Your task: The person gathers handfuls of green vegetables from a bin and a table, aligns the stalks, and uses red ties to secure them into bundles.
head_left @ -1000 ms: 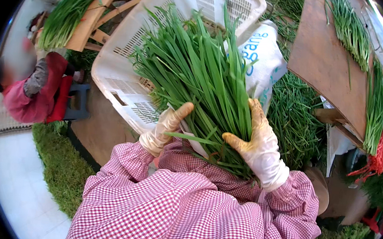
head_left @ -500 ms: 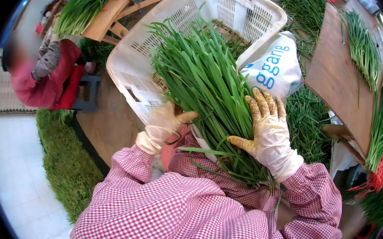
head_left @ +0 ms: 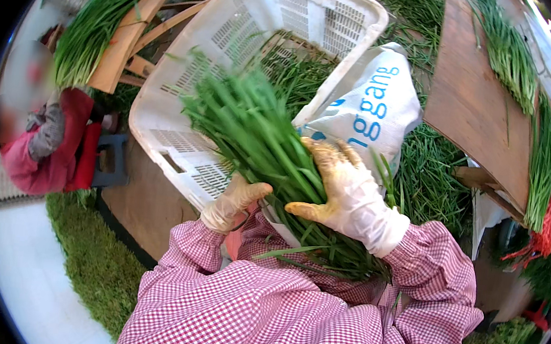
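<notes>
A thick bunch of garlic chives (head_left: 263, 131) lies slantwise over my lap, its leaf tips hanging over the white plastic crate (head_left: 146, 103) in front of me. The leaves are smeared by motion. My left hand (head_left: 236, 203), in a pale stained glove, presses the bunch's left side with the thumb raised; its other fingers are mostly hidden behind the leaves. On the right side, my gloved right hand (head_left: 349, 196) grips the bunch, thumb lying across it and fingers curved along its edge. Lower leaves spill over my checked sleeves and apron.
A white sack (head_left: 383, 116) drapes over the crate's right rim. Loose greens (head_left: 437, 181) cover the floor beyond it. At right stands a wooden board (head_left: 479, 92) with chive bunches and red ties (head_left: 546, 224). A person in red (head_left: 52, 144) sits left, by a wooden stand (head_left: 125, 45).
My right hand has moved left and inward, and the bunch is squeezed narrower between both hands. My left hand has come against its side. The whole view has shifted slightly.
</notes>
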Demonstrator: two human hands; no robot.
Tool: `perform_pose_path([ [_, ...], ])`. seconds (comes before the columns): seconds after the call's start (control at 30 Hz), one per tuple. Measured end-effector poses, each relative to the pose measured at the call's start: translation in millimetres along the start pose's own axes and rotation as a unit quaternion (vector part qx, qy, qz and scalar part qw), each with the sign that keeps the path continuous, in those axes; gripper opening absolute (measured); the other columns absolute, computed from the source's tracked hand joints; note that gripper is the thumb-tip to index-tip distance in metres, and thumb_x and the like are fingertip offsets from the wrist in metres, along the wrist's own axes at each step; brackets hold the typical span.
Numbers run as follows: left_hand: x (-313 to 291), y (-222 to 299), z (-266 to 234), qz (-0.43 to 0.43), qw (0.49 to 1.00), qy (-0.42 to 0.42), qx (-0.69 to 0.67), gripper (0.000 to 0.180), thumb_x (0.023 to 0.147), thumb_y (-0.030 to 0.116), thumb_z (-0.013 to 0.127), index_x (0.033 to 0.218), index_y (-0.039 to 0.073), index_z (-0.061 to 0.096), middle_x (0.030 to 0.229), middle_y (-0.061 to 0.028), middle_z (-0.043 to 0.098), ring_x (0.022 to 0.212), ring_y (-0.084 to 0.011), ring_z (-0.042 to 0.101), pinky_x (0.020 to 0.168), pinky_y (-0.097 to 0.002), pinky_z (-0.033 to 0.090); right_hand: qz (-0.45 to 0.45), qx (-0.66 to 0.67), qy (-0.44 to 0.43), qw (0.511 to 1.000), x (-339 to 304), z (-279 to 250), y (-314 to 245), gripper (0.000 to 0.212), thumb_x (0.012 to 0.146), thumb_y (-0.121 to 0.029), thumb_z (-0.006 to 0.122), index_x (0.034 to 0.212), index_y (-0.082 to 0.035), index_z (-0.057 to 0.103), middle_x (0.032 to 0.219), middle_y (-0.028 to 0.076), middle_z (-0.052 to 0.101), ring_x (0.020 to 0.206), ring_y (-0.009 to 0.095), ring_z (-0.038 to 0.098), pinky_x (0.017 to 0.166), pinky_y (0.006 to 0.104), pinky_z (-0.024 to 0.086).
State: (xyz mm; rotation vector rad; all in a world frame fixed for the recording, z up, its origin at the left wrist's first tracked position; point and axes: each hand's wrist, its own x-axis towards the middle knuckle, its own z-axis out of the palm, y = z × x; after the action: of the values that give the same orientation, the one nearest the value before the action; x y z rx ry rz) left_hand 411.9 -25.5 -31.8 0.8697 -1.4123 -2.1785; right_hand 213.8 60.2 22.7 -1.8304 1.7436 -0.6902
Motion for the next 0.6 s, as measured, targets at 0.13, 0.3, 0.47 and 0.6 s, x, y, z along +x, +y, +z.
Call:
perform_pose_path([
  [0.13,-4.3,17.5,3.0,-0.033,0.999,0.034,0.026,0.071,0.064,0.012,0.075,0.123,0.000,0.037,0.114,-0.0086,0.050,0.104,-0.0200,0.048,0.087,-0.0295,0.041,0.036,0.136,-0.025,0.990,-5.5,-9.3,-6.4,0.090,0.065,-0.040,0.071,0.133,-0.006,0.024,0.120,0.023,0.044,0.112,0.037,0.043,0.095,0.0389,0.034],
  [0.3,-10.5,48.3,21.8,0.068,0.977,-0.013,0.204,0.073,0.060,0.010,0.076,0.123,0.002,0.039,0.117,-0.0101,0.049,0.105,-0.0210,0.049,0.091,-0.0318,0.040,0.010,0.232,0.049,0.971,-23.3,-9.7,-13.5,0.103,0.063,-0.039,0.074,0.137,-0.005,0.012,0.123,0.025,0.041,0.112,0.034,0.045,0.094,0.0345,0.035],
  [0.47,6.3,84.1,104.5,0.127,0.981,-0.078,0.121,0.055,0.065,0.011,0.074,0.113,0.001,0.049,0.107,-0.0077,0.056,0.097,-0.0182,0.054,0.086,-0.0296,0.043,0.001,0.410,0.117,0.904,-36.6,-20.0,3.5,0.100,0.058,-0.037,0.078,0.133,-0.005,0.020,0.119,0.016,0.046,0.107,0.023,0.048,0.091,0.0304,0.039],
  [0.6,28.6,108.8,172.7,0.163,0.971,-0.157,0.073,0.046,0.073,0.010,0.066,0.114,0.000,0.048,0.107,-0.0076,0.056,0.097,-0.0170,0.053,0.086,-0.0287,0.042,-0.054,0.505,0.263,0.821,-64.6,-68.6,-3.6,0.094,0.057,-0.021,0.082,0.130,-0.005,0.025,0.114,0.008,0.052,0.103,0.016,0.050,0.089,0.0284,0.042],
])
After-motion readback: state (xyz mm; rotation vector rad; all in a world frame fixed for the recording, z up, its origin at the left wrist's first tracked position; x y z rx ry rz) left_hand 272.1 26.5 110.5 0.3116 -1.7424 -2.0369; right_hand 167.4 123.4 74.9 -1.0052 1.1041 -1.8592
